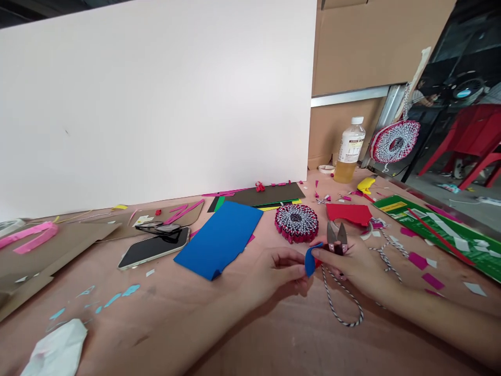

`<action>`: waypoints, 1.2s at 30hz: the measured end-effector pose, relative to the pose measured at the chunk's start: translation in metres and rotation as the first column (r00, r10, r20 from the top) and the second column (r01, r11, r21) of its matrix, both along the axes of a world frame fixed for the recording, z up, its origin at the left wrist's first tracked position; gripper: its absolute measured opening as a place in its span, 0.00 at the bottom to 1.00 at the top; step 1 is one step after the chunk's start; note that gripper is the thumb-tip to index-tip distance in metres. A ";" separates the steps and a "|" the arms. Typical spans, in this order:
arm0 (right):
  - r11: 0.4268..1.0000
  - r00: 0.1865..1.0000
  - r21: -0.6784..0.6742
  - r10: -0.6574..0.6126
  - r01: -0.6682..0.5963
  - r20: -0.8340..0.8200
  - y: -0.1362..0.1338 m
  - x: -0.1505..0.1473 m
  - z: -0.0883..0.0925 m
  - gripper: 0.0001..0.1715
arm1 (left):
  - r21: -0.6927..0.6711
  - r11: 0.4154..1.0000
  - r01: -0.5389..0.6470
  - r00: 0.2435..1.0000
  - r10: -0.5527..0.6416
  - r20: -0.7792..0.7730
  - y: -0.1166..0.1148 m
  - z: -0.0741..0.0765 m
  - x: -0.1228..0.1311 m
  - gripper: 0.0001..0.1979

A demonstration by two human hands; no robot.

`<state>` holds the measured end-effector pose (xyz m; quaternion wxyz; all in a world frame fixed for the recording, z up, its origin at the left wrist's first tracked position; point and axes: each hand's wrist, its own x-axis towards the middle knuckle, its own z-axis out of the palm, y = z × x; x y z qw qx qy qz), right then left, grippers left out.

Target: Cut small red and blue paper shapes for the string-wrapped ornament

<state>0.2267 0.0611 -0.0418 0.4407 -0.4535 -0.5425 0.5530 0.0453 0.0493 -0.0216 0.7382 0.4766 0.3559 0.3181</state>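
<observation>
My left hand [285,269] is closed in a pinch on the edge of a small, curved blue piece [310,262] of paper or foam. The thumb of my right hand [358,263] presses on the same piece from the other side. Tucked in that hand are thread snips [336,237], their two blades pointing up and slightly apart. A bit of red shows behind the blue piece, mostly hidden by fingers. Below my right hand hangs a loop of black-and-white twisted cord [344,313]. Just beyond my hands lies a round woven disc [296,223] with a magenta rim.
Left of my hands lie a blue sheet [219,237], a phone [154,249] and glasses [158,228]. A red piece [349,213], green board [442,232], yellow cutter [366,184] and bottle [350,151] stand or lie rightward. A white panel [156,99] rises behind; paper scraps are scattered.
</observation>
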 end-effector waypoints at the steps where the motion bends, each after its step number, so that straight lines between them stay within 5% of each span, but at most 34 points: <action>1: 1.000 1.000 0.025 -0.004 0.004 0.018 0.000 0.000 0.001 0.08 | 0.016 1.000 -0.005 1.000 0.006 -0.027 -0.001 0.000 0.001 0.12; 7: 0.988 0.993 0.150 -0.049 0.033 0.104 -0.003 -0.002 0.005 0.04 | 0.045 0.999 -0.005 0.998 0.008 -0.066 0.001 -0.002 0.001 0.15; 14: 0.980 0.984 0.090 0.171 -0.175 0.047 -0.013 -0.004 0.003 0.12 | 0.093 0.959 -0.267 0.937 0.280 -0.210 -0.003 -0.007 0.007 0.18; 21: 0.994 0.974 0.070 0.067 -0.084 0.218 -0.004 0.003 0.010 0.12 | 0.224 0.974 0.028 0.975 0.023 -0.223 0.005 -0.007 -0.003 0.11; 25: 0.997 0.970 0.058 0.037 -0.052 0.240 -0.002 0.004 0.009 0.15 | 0.274 0.950 0.148 0.907 -0.020 -0.420 0.005 -0.009 -0.006 0.06; 28: 0.999 0.986 -0.003 0.034 -0.034 0.166 0.000 0.005 0.001 0.20 | 0.551 0.806 0.217 0.792 0.185 -0.582 -0.008 0.010 -0.009 0.09; 31: 0.992 0.999 -0.124 0.016 -0.020 -0.031 0.007 0.006 -0.009 0.24 | 0.788 0.522 0.325 0.697 0.432 -0.573 -0.017 0.045 -0.019 0.17; 34: 0.976 0.976 -0.218 -0.039 -0.009 -0.213 0.015 0.006 -0.014 0.24 | 0.852 0.289 0.437 0.574 0.639 -0.512 0.000 0.066 -0.038 0.19; 36: 0.971 0.965 -0.240 -0.058 -0.005 -0.256 0.018 0.005 -0.015 0.24 | 0.812 0.251 0.526 0.414 0.759 -0.503 0.025 0.060 -0.058 0.22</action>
